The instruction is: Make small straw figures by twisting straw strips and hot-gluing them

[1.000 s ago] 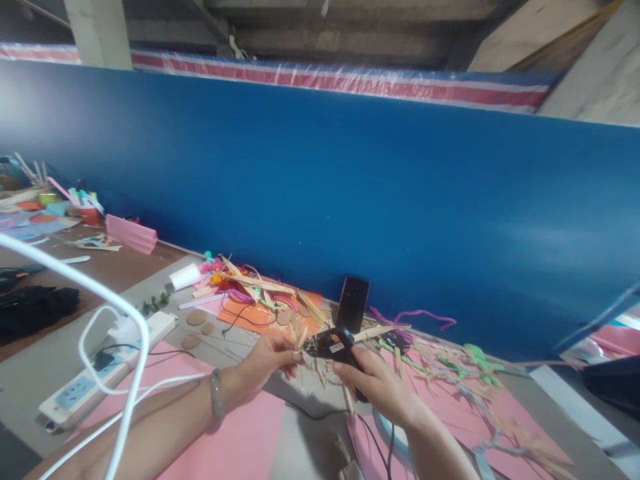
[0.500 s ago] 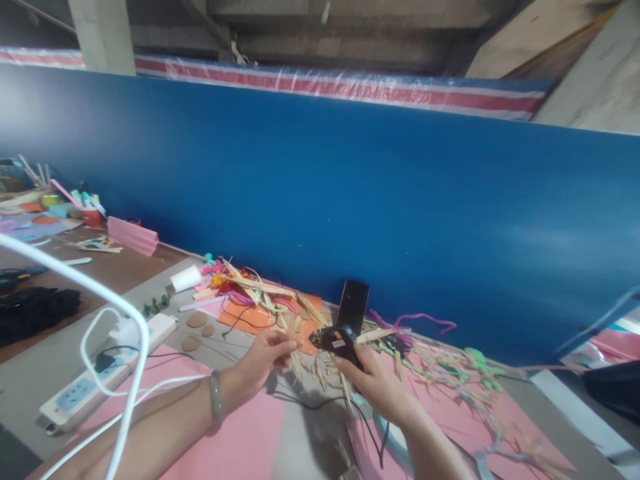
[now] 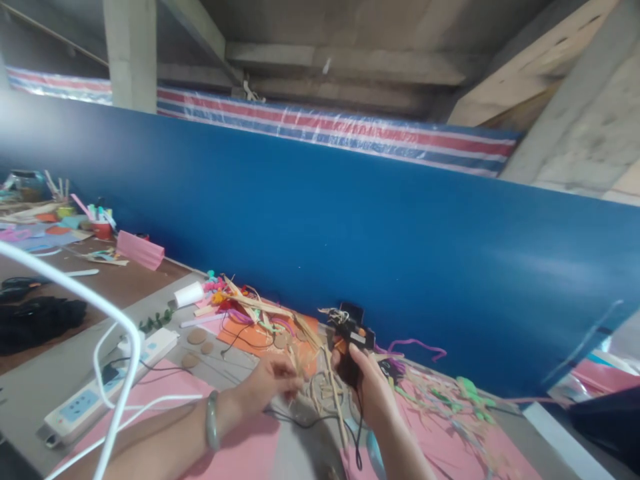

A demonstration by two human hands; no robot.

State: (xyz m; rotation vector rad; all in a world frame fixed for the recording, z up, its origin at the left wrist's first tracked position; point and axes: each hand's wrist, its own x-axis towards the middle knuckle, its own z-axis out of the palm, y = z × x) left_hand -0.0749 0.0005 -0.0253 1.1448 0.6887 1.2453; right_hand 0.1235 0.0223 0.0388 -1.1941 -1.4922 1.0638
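Head view, only one here. Right hand (image 3: 371,381) has its fingers wrapped round the handle of a black glue gun (image 3: 356,339), grip looks firm. Gun is raised above the counter (image 3: 307,457), nozzle end aimed toward 10 o'clock, cord (image 3: 359,437) dropping toward 6. Pale strands (image 3: 334,314) show at the nozzle; can't tell if they're stuck on.

Left hand (image 3: 274,377) has thumb and forefinger pinched on a pale strip (image 3: 296,360), which runs up toward 12 – blurred, edges unclear.

Main relation: gun body lies at about 2 o'clock from the left fingers, near but not touching. From the nozzle, the strip sits at about 7 while the nozzle aims at 10 – so the two don't line up. Left hand is the nearer one to the strip, right hand has the gun.

Between the hands, a long dry stalk (image 3: 337,397) lies roughly 11-to-5. Orange sheet (image 3: 237,340) at 11 from the left hand, pink paper (image 3: 250,443) at 7, dark phone (image 3: 352,309) behind the gun at 12.
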